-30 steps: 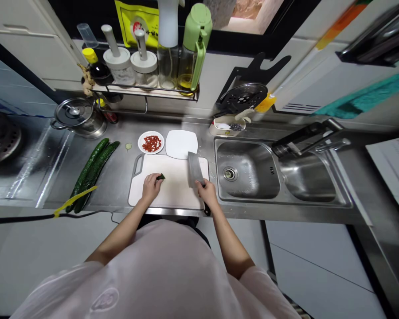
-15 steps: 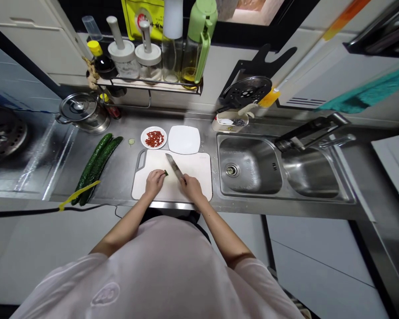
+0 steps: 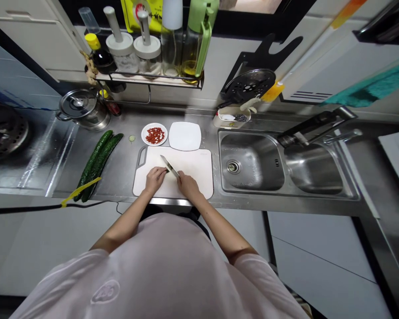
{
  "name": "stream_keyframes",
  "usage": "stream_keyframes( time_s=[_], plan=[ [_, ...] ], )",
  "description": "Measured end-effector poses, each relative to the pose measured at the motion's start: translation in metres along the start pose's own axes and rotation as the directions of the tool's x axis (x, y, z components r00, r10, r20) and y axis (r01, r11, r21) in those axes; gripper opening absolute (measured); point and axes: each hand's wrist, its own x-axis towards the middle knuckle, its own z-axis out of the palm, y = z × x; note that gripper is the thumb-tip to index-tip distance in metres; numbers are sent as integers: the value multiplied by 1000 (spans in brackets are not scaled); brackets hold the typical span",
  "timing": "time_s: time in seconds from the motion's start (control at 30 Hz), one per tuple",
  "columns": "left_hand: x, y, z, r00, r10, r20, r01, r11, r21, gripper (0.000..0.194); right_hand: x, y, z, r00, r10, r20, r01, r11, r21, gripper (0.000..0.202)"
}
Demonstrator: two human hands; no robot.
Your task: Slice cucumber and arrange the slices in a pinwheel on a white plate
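Note:
My right hand [image 3: 188, 185] is closed on the handle of a knife [image 3: 169, 165], whose blade points up and to the left over the white cutting board [image 3: 196, 170]. My left hand [image 3: 155, 179] pinches a small dark green piece [image 3: 166, 171] on the board, with the blade against or just above it. Behind the board sit a round white plate of red bits [image 3: 154, 135] and a bare white square plate [image 3: 185, 136]. Two long cucumbers [image 3: 98, 164] lie side by side at the left, and a thin pale slice [image 3: 131, 138] rests between them and the round plate.
A lidded steel pot [image 3: 83, 108] stands at the back left. Bottles and jars fill a wall rack [image 3: 149, 77]. To the right is a double sink [image 3: 252, 161] with a faucet [image 3: 315, 128]. A yellow tie [image 3: 83, 190] on a black cable crosses the cucumbers' near ends.
The knife has moved left, bringing its blade to the green piece at my left fingertips. My right hand has shifted slightly left with it. The whole view has shifted a little.

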Motion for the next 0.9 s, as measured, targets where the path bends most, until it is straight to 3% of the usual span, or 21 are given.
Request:
stream_keyframes(
  time_s=[0.63,0.9],
  plan=[
    [-6,-6,3,997,70,35,-71,997,12,18,-4,-9,-1,999,0,39,3,997,-73,27],
    [-7,-7,3,996,86,37,-87,996,15,17,-4,-9,5,1000,-16,-4,16,998,-67,26]
  ],
)
